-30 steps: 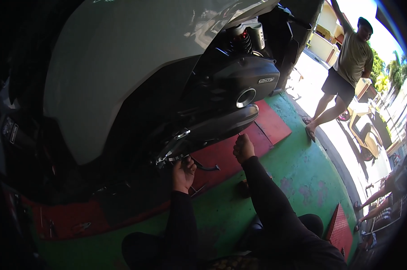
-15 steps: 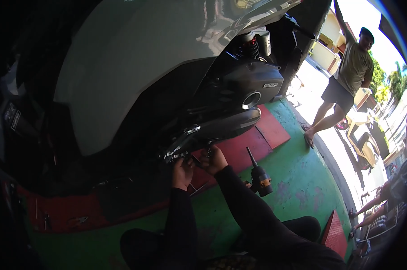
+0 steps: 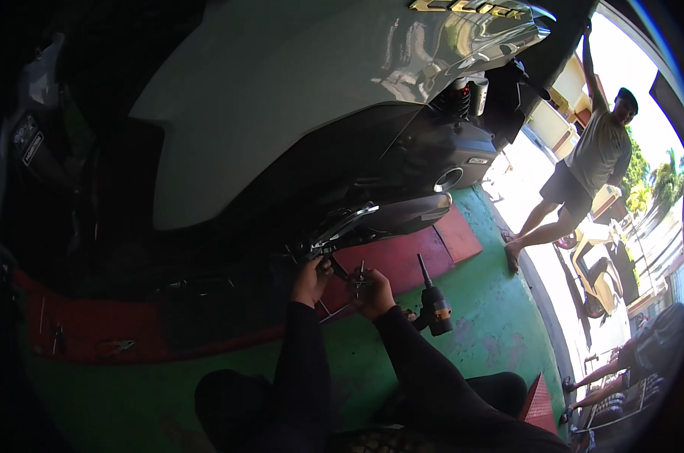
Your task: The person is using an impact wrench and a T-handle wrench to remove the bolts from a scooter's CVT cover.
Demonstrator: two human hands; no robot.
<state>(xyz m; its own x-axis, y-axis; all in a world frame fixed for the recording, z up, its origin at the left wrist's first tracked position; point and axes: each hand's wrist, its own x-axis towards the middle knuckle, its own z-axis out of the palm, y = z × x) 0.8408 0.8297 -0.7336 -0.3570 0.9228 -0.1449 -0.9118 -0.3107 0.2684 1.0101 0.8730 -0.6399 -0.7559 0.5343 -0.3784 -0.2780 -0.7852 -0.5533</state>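
Observation:
A grey scooter (image 3: 228, 143) fills the upper left, its dark engine cover (image 3: 447, 147) facing me. Low under its body, my left hand (image 3: 309, 282) is raised to a metal bracket (image 3: 324, 250), fingers curled at something too dark to make out. Just right of it, my right hand (image 3: 375, 294) pinches a small shiny metal piece (image 3: 361, 275), perhaps a bolt, apart from the scooter. A power driver (image 3: 435, 308) with a long socket bit stands on the floor beside my right forearm.
Red boards (image 3: 402, 264) lie under the scooter on the green floor (image 3: 463, 340). Pliers (image 3: 115, 347) rest at the left. A person (image 3: 595, 151) stands at the right, an arm raised. Beyond are a parked cream scooter (image 3: 599, 264) and another person's legs (image 3: 602, 381).
My right hand has drawn down and away from the scooter's underside, with the small metal piece now showing in its fingers. My left hand stays at the bracket. The view has shifted.

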